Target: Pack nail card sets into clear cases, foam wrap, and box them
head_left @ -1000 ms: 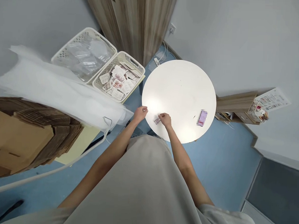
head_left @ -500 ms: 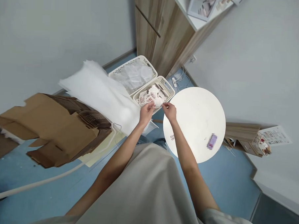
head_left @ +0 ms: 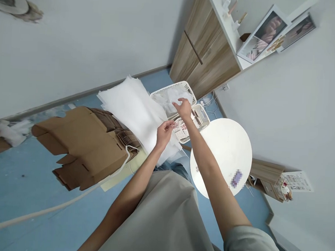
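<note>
Right hand (head_left: 184, 108) shifted off counter (head_left: 225, 142) edge to over bag basket (head_left: 171, 87), center frame; thumb and fingers spread, looks free to grasp. Left hand (head_left: 163, 135) pinching small clear packet (head_left: 175, 124) beside packet basket (head_left: 207, 122).

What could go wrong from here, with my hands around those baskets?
The left hand pinches a small clear piece, which might slip and get lost among the packs nearby. The open right hand is close to overlapping clear bags and might drag several together. The white sheets beside the left hand could get nudged.
</note>
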Demonstrator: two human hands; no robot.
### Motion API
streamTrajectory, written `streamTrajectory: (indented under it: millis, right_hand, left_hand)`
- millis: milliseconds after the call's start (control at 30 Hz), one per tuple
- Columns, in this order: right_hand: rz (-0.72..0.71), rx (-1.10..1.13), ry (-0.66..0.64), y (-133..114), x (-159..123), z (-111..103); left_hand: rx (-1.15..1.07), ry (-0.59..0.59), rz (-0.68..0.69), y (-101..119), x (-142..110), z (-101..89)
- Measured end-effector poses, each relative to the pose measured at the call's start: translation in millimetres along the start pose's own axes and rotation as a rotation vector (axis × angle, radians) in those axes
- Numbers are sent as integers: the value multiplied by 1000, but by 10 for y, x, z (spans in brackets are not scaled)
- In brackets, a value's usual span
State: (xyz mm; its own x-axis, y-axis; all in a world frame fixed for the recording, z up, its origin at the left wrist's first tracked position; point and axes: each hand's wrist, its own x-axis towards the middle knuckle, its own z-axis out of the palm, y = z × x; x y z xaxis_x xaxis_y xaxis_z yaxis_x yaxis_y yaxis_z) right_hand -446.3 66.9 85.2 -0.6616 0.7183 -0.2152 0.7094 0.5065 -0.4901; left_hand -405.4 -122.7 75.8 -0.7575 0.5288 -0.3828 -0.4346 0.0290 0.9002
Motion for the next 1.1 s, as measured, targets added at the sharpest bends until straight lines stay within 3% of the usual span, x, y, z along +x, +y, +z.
streamTrajectory:
  millis: [267, 467, 667, 900, 1100]
  right_hand:
    - [122, -98, -75, -200, 438, 345]
    - [154, -49, -44, -104, 508, 421]
    - [140, -16, -72, 67, 449, 394]
    - [63, 177, -62, 277, 72, 265]
    - [164, 658, -52, 533, -734, 30]
  left_hand:
    - [-39, 35, 8, 87, -92, -212]
    - [-67, 73, 6, 89, -151, -315]
    - [-57, 50, -7, 112, -138, -250]
    - [-38, 13, -7, 77, -196, -141]
    - [-26, 50, -47, -66, -193, 71]
